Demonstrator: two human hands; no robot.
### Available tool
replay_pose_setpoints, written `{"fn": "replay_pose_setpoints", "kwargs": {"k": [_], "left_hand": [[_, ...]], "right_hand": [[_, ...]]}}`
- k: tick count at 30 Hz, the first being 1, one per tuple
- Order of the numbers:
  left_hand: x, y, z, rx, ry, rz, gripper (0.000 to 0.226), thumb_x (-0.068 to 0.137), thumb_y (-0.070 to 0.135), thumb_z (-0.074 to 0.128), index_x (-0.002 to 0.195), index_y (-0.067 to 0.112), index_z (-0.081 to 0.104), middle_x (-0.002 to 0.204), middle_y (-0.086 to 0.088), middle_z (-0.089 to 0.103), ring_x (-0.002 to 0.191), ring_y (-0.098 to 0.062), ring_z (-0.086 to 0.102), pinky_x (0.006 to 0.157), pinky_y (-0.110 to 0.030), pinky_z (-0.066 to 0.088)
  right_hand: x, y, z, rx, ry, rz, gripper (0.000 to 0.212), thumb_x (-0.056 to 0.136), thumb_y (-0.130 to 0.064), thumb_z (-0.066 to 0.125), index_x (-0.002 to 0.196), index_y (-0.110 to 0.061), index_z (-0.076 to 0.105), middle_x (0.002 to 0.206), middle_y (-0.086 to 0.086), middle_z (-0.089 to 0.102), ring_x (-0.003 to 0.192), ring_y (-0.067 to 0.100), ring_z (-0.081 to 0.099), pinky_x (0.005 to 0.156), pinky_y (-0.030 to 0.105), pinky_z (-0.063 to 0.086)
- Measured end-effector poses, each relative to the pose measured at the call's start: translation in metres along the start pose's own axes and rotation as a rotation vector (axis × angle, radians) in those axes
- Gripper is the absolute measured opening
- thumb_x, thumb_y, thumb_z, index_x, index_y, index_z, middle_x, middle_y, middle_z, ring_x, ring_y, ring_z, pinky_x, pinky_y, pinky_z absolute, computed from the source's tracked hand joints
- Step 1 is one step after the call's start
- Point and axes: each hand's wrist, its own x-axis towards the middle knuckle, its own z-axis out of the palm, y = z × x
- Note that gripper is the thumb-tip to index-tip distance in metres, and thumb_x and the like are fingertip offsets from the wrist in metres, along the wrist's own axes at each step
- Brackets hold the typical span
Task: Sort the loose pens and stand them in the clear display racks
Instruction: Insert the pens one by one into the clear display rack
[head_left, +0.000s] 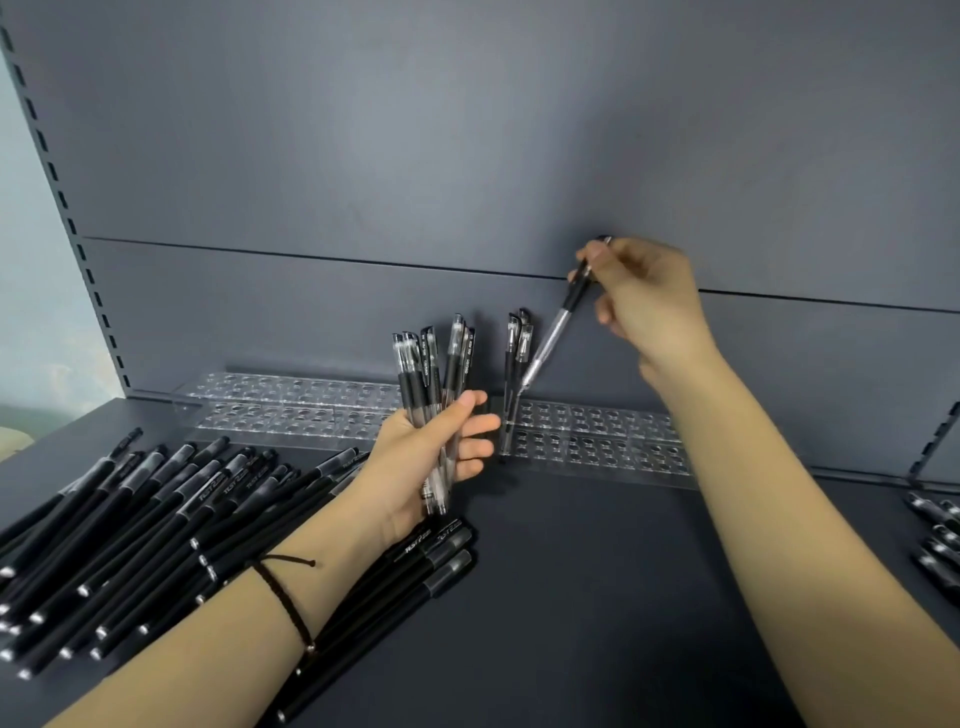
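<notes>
Pinching clear pen (555, 328) by upper end, right hand (649, 306) aims lower end at hole in display rack (597, 431) at back of shelf (571, 571), beside standing pens (519, 345). Left hand (431, 457) grip clenched round spare bundle (415, 364). Advice: bring pen upright over hole before letting go.

- Right hand (644, 301) pinches a tilted pen (553, 332), tip at the right rack (597, 441).
- Left hand (426, 457) grips a bunch (434, 374).
- Black pens (156, 519) lie on the shelf (597, 597).
</notes>
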Motion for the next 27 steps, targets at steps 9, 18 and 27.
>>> {"fn": "replay_pose_setpoints", "kwargs": {"k": [9, 18, 27], "left_hand": [[0.004, -0.005, 0.001, 0.127, 0.047, -0.034, 0.038, 0.089, 0.035, 0.064, 0.109, 0.004, 0.055, 0.089, -0.010, 0.076, 0.049, -0.009, 0.048, 0.041, -0.018, 0.035], [0.004, -0.005, 0.001, 0.137, 0.027, -0.043, 0.042, 0.083, 0.038, 0.066, 0.107, 0.004, 0.058, 0.091, -0.010, 0.076, 0.052, -0.011, 0.049, 0.041, -0.018, 0.036], [0.003, -0.004, 0.004, 0.158, -0.019, -0.047, 0.020, 0.092, 0.028, 0.062, 0.089, 0.010, 0.055, 0.085, -0.011, 0.075, 0.048, -0.010, 0.047, 0.040, -0.018, 0.034]], "right_hand": [[0.004, 0.032, 0.005, -0.282, 0.003, -0.102, 0.031, 0.096, -0.025, 0.058, 0.080, 0.000, 0.066, 0.038, -0.009, 0.047, 0.038, 0.001, 0.043, 0.049, 0.012, 0.033], [0.001, 0.044, 0.001, -0.422, -0.237, -0.079, 0.034, 0.096, -0.029, 0.059, 0.084, 0.001, 0.068, 0.049, -0.006, 0.057, 0.043, 0.001, 0.052, 0.061, 0.009, 0.042], [-0.006, 0.040, 0.009, -0.565, -0.410, -0.206, 0.030, 0.099, -0.024, 0.051, 0.080, -0.006, 0.065, 0.049, -0.004, 0.049, 0.051, 0.012, 0.049, 0.069, 0.032, 0.050]]}}
